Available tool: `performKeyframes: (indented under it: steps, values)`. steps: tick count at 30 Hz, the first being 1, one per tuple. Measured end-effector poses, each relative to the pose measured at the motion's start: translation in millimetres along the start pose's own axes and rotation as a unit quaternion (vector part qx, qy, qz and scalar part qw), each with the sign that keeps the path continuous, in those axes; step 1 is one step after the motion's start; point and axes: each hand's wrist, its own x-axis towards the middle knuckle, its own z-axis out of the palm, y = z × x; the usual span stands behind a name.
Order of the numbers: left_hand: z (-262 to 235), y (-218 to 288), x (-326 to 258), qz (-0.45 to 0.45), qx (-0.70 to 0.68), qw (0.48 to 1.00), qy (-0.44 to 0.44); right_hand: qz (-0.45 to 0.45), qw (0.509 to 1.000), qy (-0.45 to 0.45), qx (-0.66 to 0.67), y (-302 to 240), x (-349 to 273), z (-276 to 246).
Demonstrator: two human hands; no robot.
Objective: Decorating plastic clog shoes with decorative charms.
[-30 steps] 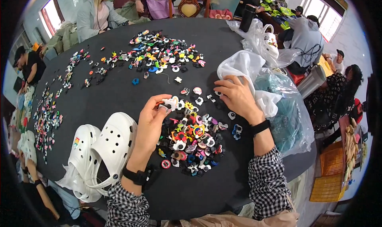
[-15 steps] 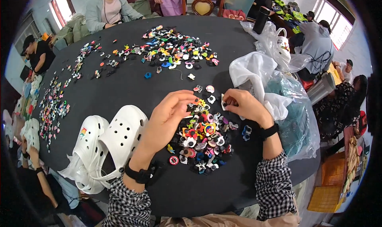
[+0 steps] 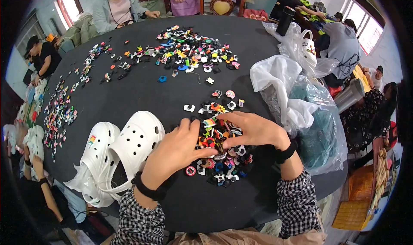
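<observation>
We see a black bottle point(image 3: 285, 21) at the far right, beside crumpled clear plastic point(image 3: 291, 47); nearer us lies a teal-filled clear bag point(image 3: 320, 133); beyond, a carved wooden chair point(image 3: 222, 7) and a bright window point(image 3: 365, 26).

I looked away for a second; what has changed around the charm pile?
The left hand moved nearer the person and the right hand moved left and nearer, both onto the pile. The left no longer visibly holds the white charm, and the right no longer pinches a pale one. The shoes and bags stayed put.
</observation>
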Motion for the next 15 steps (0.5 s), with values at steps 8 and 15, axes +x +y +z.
performKeyframes:
  steps: [8, 15]
  values:
    - [14.8, 9.1, 14.2, 0.065, -0.194, 0.978, 0.042, 0.064, 0.991, -0.023, 0.113, -12.0, 0.4, -12.2]
    - [40.4, 4.5, 27.7, 0.091, -0.339, 0.930, 0.111, 0.083, 0.971, 0.013, 0.223, -1.1, 5.4, -3.1]
